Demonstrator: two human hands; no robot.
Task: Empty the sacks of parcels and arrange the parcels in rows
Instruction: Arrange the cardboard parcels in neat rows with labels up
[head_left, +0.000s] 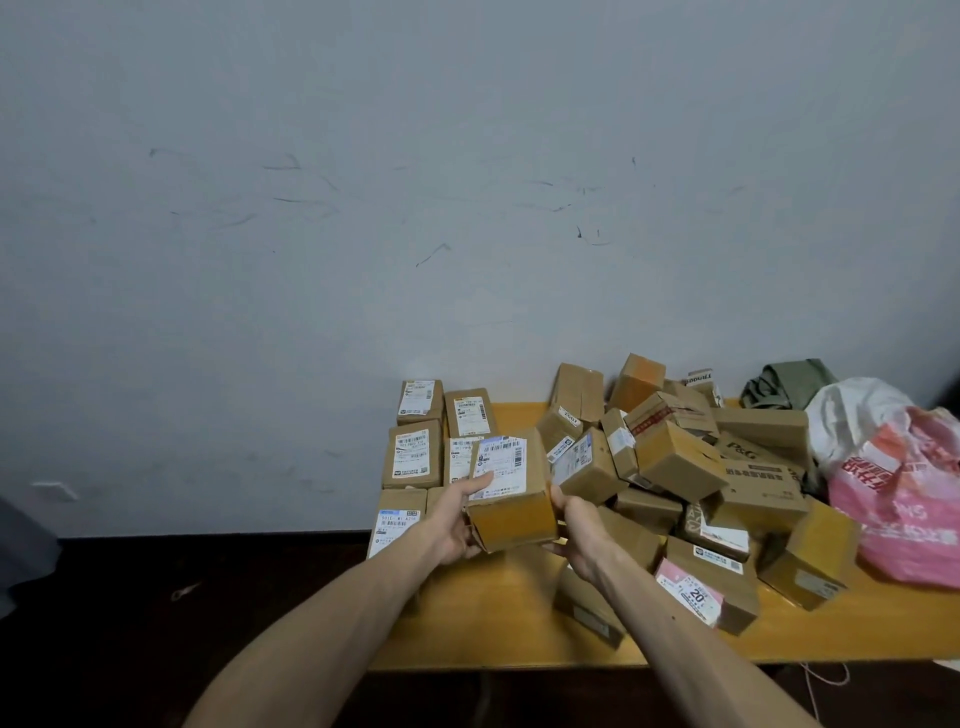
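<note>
Held parcel (511, 491): a cardboard box at frame centre, label up, raised over the table (498, 613).
Left hand (457, 519): grips its left side, thumb across the label.
Right hand (582, 525): clasps its right side.
Rows (415, 447): labelled parcels laid flat, left of centre.
Heap (680, 467): jumbled boxes, right of centre.
Sack (904, 499): pink and white, right edge.

The left hand (457, 522) grips a box (514, 501) by its left side, thumb on the label; the right hand (582, 530) grips its right side; on the table (493, 613), labelled boxes (413, 457) lie in rows at left; a loose pile (675, 457) lies at right, a pink sack (904, 509) beside it.
</note>
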